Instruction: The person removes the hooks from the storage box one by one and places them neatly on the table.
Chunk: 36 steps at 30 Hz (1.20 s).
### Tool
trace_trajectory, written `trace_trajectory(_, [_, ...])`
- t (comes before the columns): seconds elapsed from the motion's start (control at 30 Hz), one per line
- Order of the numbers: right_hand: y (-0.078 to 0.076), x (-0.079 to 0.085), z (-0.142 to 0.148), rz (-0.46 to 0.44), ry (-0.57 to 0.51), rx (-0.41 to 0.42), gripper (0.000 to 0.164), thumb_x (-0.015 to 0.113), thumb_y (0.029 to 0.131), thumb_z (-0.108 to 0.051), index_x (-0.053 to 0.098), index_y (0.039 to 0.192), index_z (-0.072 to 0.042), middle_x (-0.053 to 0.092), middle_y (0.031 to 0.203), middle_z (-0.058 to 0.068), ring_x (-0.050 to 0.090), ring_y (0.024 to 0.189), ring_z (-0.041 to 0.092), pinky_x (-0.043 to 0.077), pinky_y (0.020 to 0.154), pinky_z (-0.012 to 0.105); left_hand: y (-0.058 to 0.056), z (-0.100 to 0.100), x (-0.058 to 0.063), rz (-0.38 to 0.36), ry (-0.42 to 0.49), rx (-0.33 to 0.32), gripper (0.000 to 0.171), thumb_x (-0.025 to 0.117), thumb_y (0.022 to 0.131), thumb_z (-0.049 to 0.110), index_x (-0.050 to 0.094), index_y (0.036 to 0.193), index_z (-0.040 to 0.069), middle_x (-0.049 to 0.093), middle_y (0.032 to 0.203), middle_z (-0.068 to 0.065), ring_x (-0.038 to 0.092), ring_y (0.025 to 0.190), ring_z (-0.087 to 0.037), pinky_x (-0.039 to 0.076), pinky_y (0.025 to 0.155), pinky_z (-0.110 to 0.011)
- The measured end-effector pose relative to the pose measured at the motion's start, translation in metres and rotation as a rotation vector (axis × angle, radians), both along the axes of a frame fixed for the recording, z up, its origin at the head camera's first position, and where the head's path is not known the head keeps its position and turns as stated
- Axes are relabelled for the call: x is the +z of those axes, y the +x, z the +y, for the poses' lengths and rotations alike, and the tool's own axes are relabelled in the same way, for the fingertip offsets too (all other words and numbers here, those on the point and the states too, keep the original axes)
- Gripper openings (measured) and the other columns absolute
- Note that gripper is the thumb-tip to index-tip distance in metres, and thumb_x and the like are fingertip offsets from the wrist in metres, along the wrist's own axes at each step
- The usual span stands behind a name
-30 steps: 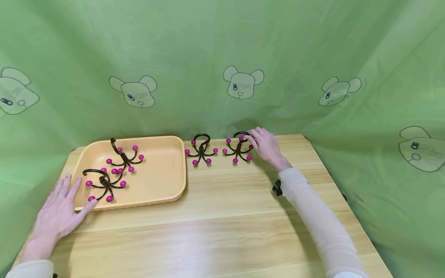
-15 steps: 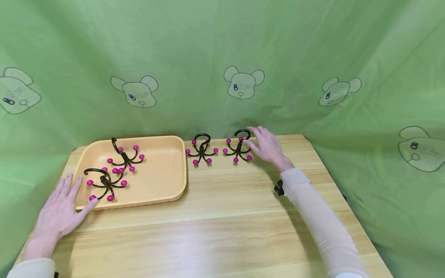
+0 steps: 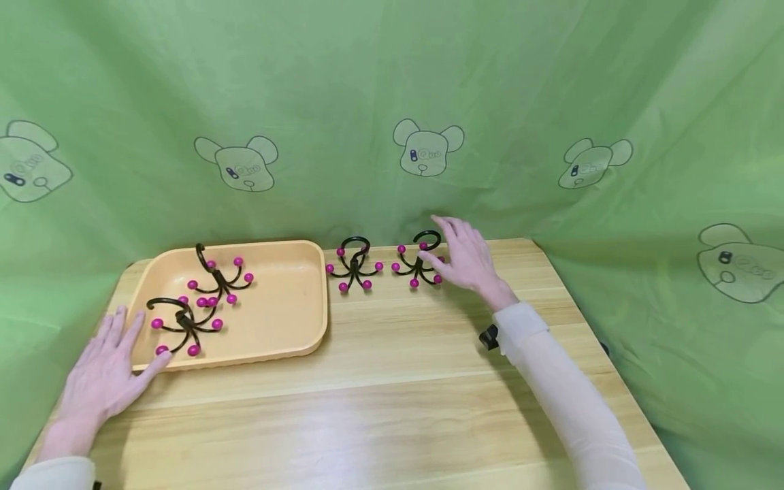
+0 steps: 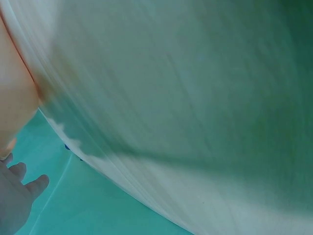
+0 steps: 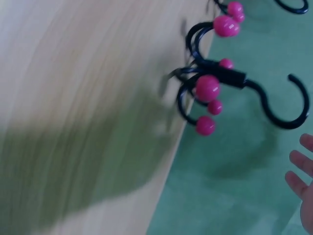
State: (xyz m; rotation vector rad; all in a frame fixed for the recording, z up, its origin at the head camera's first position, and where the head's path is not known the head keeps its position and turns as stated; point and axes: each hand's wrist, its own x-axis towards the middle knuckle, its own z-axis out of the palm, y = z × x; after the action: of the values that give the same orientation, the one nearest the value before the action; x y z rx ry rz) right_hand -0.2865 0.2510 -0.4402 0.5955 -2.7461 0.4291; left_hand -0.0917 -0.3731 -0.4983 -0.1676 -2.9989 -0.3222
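Four-way-style black hook hangers with pink ball tips are in view. My right hand (image 3: pixel 468 255) hovers beside the right hanger (image 3: pixel 419 262), fingers extended and thumb in front of its stem. In the right wrist view that hanger (image 5: pixel 230 76) stands upright on its curved arms, its top hook apart from the fingertips. To its left stands a second hanger (image 3: pixel 354 265). My left hand (image 3: pixel 104 374) rests flat with spread fingers on the left front corner of the orange tray (image 3: pixel 278 330). Inside lie two tilted hangers, one in front (image 3: pixel 185 320) and one behind (image 3: pixel 218 278), their arms overlapping.
The wooden table (image 3: pixel 392 408) ends at the back against a green curtain (image 3: pixel 343 102) printed with mouse heads. Both standing hangers are close to that back edge. The left wrist view shows mostly shaded tabletop (image 4: pixel 161 98).
My right fingers have let go of the right hanger's top hook and spread open, shifting slightly left. Its hook has turned and now shows as a fuller curve. The left hand stays put.
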Motion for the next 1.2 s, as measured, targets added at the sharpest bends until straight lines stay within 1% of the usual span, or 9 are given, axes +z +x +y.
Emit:
trace_trajectory(0.2, [0.010,0.009,-0.017,0.077,0.044,0.029,0.084,0.061,0.096,-0.060,0.038,0.162,-0.012,0.050,0.158,0.019,0.048,0.146,0.040,0.037,0.125,0.062,0.001,0.000,-0.001,-0.001,0.005,-0.003,0.095,0.050,0.104,0.057,0.003,0.170,0.007,-0.008,0.176,-0.027,-0.004,0.164,-0.049,0.013,0.127,-0.073])
trace_trajectory(0.3, [0.016,0.012,-0.027,0.096,0.034,0.049,0.084,0.057,0.098,-0.065,0.040,0.161,-0.013,0.053,0.157,0.018,0.049,0.145,0.039,0.037,0.125,0.061,0.001,0.000,-0.002,-0.002,0.010,-0.003,0.095,0.050,0.104,0.057,0.003,0.170,0.008,-0.007,0.176,-0.027,-0.007,0.164,-0.048,0.009,0.129,-0.071])
trace_trajectory(0.37, [0.020,0.013,-0.034,0.108,0.019,0.066,0.087,0.048,0.098,-0.073,0.042,0.160,-0.012,0.055,0.155,0.018,0.050,0.144,0.038,0.038,0.125,0.061,0.001,0.000,-0.001,-0.001,0.014,-0.003,0.094,0.051,0.104,0.056,0.003,0.170,0.008,-0.006,0.176,-0.028,-0.009,0.164,-0.047,0.006,0.130,-0.069])
trace_trajectory(0.47, [0.026,0.016,-0.046,0.127,0.011,0.091,0.098,0.029,0.097,-0.086,0.044,0.159,-0.012,0.058,0.152,0.018,0.053,0.142,0.038,0.039,0.124,0.060,0.001,0.000,-0.001,-0.001,0.015,-0.002,0.095,0.051,0.104,0.056,0.002,0.170,0.008,-0.006,0.175,-0.029,-0.009,0.164,-0.047,0.007,0.130,-0.071])
trace_trajectory(0.57, [0.031,0.017,-0.060,0.150,-0.005,0.122,0.106,0.018,0.094,-0.090,0.046,0.157,-0.010,0.060,0.149,0.017,0.055,0.139,0.037,0.041,0.122,0.058,0.001,0.000,-0.001,0.000,0.013,-0.003,0.095,0.051,0.104,0.056,0.002,0.170,0.008,-0.007,0.175,-0.028,-0.009,0.164,-0.048,0.010,0.128,-0.073])
trace_trajectory(0.83, [0.044,0.017,-0.093,0.222,-0.027,0.215,0.101,0.019,0.098,-0.086,0.052,0.152,-0.007,0.066,0.143,0.016,0.061,0.133,0.035,0.047,0.118,0.055,0.002,0.001,-0.001,0.003,0.015,0.002,0.095,0.052,0.104,0.055,0.001,0.170,0.008,-0.010,0.176,-0.025,-0.007,0.164,-0.049,0.007,0.129,-0.072])
trace_trajectory(1.07, [0.056,0.016,-0.123,0.217,-0.036,0.260,0.101,0.015,0.097,-0.086,0.051,0.154,-0.011,0.066,0.144,0.012,0.060,0.135,0.032,0.047,0.118,0.054,0.003,0.001,-0.001,-0.004,0.014,0.008,0.095,0.051,0.104,0.056,0.001,0.170,0.008,-0.010,0.175,-0.027,-0.009,0.163,-0.049,0.016,0.123,-0.076])
trace_trajectory(1.13, [0.059,0.016,-0.133,0.220,-0.039,0.281,0.099,0.017,0.098,-0.085,0.051,0.154,-0.012,0.066,0.144,0.011,0.060,0.134,0.031,0.048,0.117,0.052,0.003,0.001,-0.001,-0.004,0.013,0.008,0.095,0.051,0.104,0.056,0.001,0.170,0.008,-0.010,0.175,-0.027,-0.009,0.163,-0.049,0.017,0.123,-0.076])
trace_trajectory(1.2, [0.063,0.015,-0.142,0.229,-0.037,0.306,0.093,0.025,0.099,-0.083,0.051,0.154,-0.012,0.066,0.143,0.011,0.061,0.133,0.030,0.049,0.117,0.051,0.003,0.001,-0.001,-0.003,0.015,0.006,0.095,0.051,0.104,0.056,0.001,0.170,0.008,-0.009,0.175,-0.027,-0.008,0.163,-0.049,0.016,0.124,-0.076])
